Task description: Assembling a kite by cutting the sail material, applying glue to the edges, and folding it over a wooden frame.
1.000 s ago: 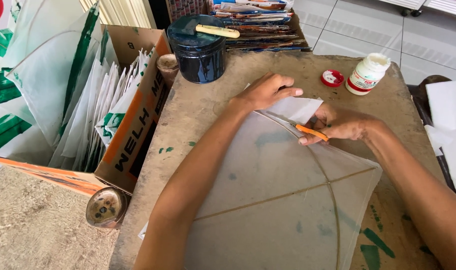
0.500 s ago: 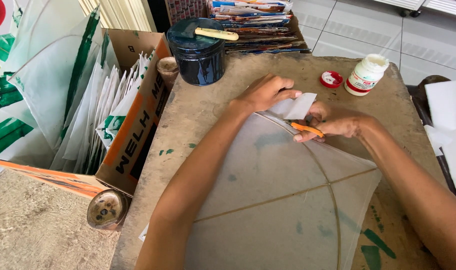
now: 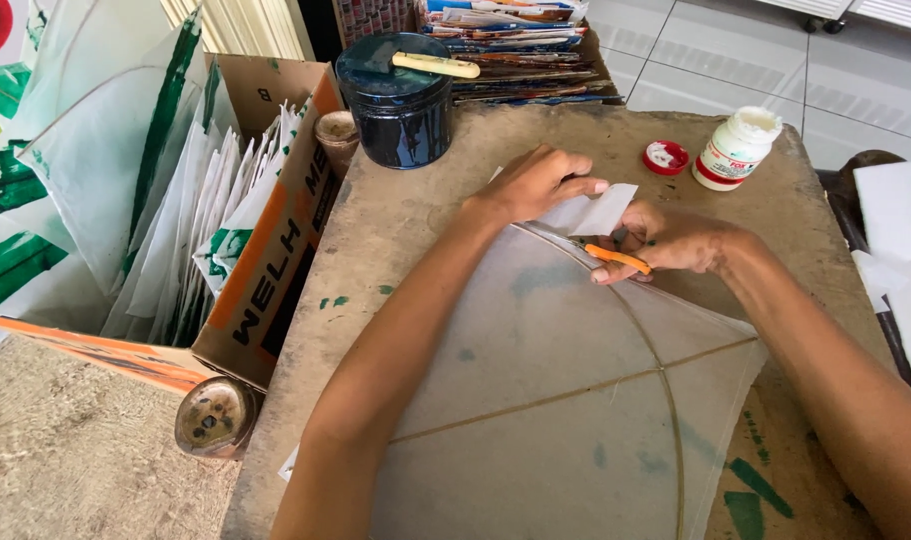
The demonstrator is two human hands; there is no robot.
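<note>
A worn brown work table (image 3: 405,220) is filling most of the view, and a cardboard box (image 3: 275,240) packed with white and green paper sheets is standing against its left edge. On the table a pale translucent paper kite (image 3: 535,370) with thin stick ribs is lying flat, its top corner pointing toward the far side. A dark blue round tin (image 3: 400,100) with a cream-handled tool lying across its lid is sitting at the far edge, in front of a stack of printed papers (image 3: 515,40).

The left hand (image 3: 530,185) is pressing down on the kite's top corner, its fingers spread flat over the paper flap there and grasping nothing. The right hand (image 3: 665,240) is lying just beside it, fingers curled around the orange-handled scissors (image 3: 615,258), whose blades are lying along the kite's upper right edge.

A white glue bottle (image 3: 737,148) is standing near the far right, with its red cap (image 3: 665,157) lying just beside it.
</note>
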